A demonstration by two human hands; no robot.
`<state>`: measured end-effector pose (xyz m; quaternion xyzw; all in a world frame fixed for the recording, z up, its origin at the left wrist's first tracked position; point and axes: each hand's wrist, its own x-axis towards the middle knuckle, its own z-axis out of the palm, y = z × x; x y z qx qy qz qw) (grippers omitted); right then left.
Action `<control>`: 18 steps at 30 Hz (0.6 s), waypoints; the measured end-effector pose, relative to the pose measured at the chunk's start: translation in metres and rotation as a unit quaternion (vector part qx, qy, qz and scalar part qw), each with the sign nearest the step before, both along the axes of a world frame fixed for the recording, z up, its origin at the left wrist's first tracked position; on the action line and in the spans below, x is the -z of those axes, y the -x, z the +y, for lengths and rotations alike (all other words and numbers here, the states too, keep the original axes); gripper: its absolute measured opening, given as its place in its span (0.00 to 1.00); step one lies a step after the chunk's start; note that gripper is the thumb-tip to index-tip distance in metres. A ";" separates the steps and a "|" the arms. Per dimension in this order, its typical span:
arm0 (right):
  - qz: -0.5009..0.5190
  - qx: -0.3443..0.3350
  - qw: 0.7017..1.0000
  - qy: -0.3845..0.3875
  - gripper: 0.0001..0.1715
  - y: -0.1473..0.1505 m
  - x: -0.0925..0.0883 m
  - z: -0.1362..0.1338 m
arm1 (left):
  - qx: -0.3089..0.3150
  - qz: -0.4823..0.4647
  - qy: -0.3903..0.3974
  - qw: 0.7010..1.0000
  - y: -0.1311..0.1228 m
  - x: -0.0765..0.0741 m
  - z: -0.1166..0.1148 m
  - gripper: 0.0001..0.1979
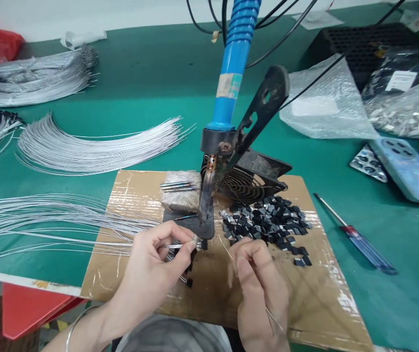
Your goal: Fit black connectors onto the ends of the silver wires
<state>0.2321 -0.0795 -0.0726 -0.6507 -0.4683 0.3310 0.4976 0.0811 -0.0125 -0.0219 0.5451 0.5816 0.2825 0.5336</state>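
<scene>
My left hand (158, 266) pinches a thin grey wire (84, 239) whose end carries a small black part (204, 244), held just below the tip of the soldering iron (206, 203). The iron has a blue handle (235, 58) and rests tip-down in a black stand (256, 117) on a cardboard sheet (315, 293). My right hand (260, 288) is closed on a fine strand of solder wire (275, 320) that runs up toward the tip. A pile of small black parts (268, 222) lies just right of the iron.
Bundles of grey wires (95, 146) fan across the green table (139, 73) at left. A grey block (182, 190) holding metal pins sits beside the iron. A screwdriver (356, 239), a phone (409, 168) and plastic bags (326, 102) lie at right.
</scene>
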 end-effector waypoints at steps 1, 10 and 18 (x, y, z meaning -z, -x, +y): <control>0.005 -0.009 1.000 -0.013 0.16 -0.001 -0.001 0.001 | -0.003 0.002 0.000 1.000 0.000 0.001 0.001 0.06; 0.105 -0.054 0.993 -0.024 0.11 0.002 -0.011 0.011 | -0.018 -0.005 0.003 1.000 -0.005 0.000 0.010 0.06; 0.141 -0.037 0.989 -0.027 0.12 -0.002 -0.013 0.022 | -0.031 -0.016 -0.002 0.999 -0.009 0.000 0.020 0.05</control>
